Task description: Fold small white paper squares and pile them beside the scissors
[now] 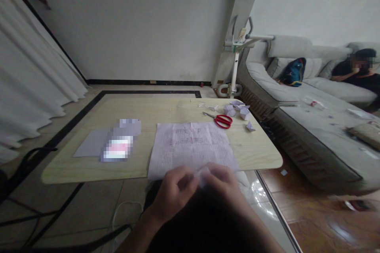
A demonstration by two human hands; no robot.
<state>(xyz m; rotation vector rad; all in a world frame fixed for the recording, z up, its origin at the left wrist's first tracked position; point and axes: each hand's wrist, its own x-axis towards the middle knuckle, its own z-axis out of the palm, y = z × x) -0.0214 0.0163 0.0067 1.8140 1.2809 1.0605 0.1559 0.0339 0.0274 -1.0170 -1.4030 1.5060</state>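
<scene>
Near the table's front edge, my left hand and my right hand meet with fingertips closed on a small piece of white paper. Blur hides the paper's exact shape. Just beyond them, a large creased sheet with lines and handwriting lies flat, overhanging the front edge. Red-handled scissors rest past its far right corner, blades pointing left. Several folded paper pieces sit behind the scissors, and one small folded piece lies apart to the right.
On the table's left side are blank paper and a lit, pixelated screen. Paper scraps lie near the far edge. A dark metal frame stands at left. To the right are a grey sofa and a seated person.
</scene>
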